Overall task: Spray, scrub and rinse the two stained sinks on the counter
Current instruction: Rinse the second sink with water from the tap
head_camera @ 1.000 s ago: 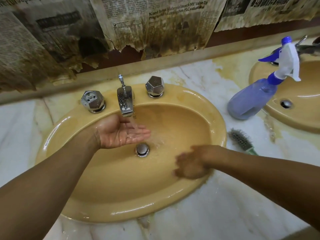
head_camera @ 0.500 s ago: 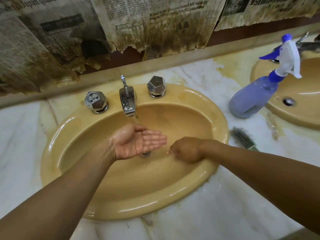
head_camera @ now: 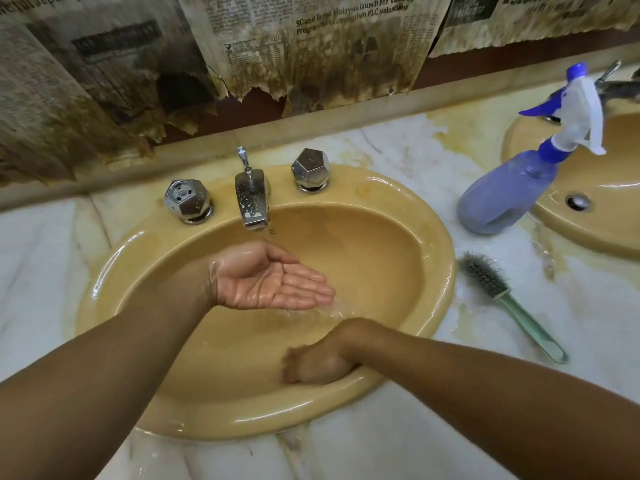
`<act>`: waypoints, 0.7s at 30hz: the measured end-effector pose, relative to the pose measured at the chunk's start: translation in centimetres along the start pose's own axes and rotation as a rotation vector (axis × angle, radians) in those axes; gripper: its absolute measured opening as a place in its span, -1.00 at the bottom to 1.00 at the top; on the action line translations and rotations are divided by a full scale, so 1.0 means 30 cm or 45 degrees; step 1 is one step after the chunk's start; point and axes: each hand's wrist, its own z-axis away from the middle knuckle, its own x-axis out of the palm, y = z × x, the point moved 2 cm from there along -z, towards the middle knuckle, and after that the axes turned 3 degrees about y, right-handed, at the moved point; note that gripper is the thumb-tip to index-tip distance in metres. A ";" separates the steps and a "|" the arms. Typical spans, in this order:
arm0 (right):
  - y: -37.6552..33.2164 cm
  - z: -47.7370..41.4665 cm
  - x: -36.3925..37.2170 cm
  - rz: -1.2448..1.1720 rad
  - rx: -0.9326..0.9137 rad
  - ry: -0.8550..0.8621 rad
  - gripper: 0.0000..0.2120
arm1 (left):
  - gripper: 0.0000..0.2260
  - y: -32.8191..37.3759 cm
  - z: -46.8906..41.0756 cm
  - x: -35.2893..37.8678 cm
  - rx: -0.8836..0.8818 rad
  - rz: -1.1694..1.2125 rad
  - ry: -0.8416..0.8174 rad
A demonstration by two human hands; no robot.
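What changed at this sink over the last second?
In the sink, the right hand slid from the right wall to the near wall. The cupped left hand eased slightly away from the faucet, now hiding the drain. The spray bottle and brush stayed put.
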 end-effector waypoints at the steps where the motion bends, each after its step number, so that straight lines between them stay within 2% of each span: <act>1: 0.081 0.038 -0.006 0.113 0.106 0.039 -0.18 | -0.52 -0.002 0.003 -0.012 0.021 0.010 0.040; 4: 0.310 0.224 -0.090 0.581 0.424 0.349 -0.37 | -0.51 0.028 0.036 -0.058 0.193 0.097 0.168; 6: 0.380 0.287 -0.154 0.954 0.524 0.368 -0.38 | -0.47 0.061 0.050 -0.059 0.310 0.202 0.187; 8: 0.394 0.273 -0.184 1.069 0.480 0.386 -0.38 | -0.46 0.077 0.037 -0.015 0.331 0.253 0.116; 10: 0.401 0.254 -0.183 1.140 0.464 0.424 -0.38 | -0.46 0.062 0.005 0.036 0.329 0.291 -0.079; 12: 0.411 0.254 -0.188 1.161 0.365 0.616 -0.42 | -0.43 0.029 -0.023 0.053 0.301 0.420 -0.136; 14: 0.413 0.239 -0.193 1.176 0.171 0.946 -0.54 | -0.41 -0.014 -0.039 0.032 0.292 0.473 -0.124; 16: 0.393 0.200 -0.218 1.005 0.034 1.208 -0.67 | -0.43 -0.053 -0.038 0.015 0.313 0.466 -0.119; 17: 0.379 0.177 -0.233 0.800 0.002 1.274 -0.73 | -0.46 -0.065 -0.032 0.006 0.342 0.450 -0.083; 19: 0.352 0.131 -0.258 0.271 0.074 1.284 -0.74 | -0.50 -0.072 -0.007 -0.019 0.447 0.419 0.101; 21: 0.344 0.106 -0.263 -0.098 0.244 1.322 -0.71 | -0.58 -0.063 0.032 -0.049 0.595 0.408 0.338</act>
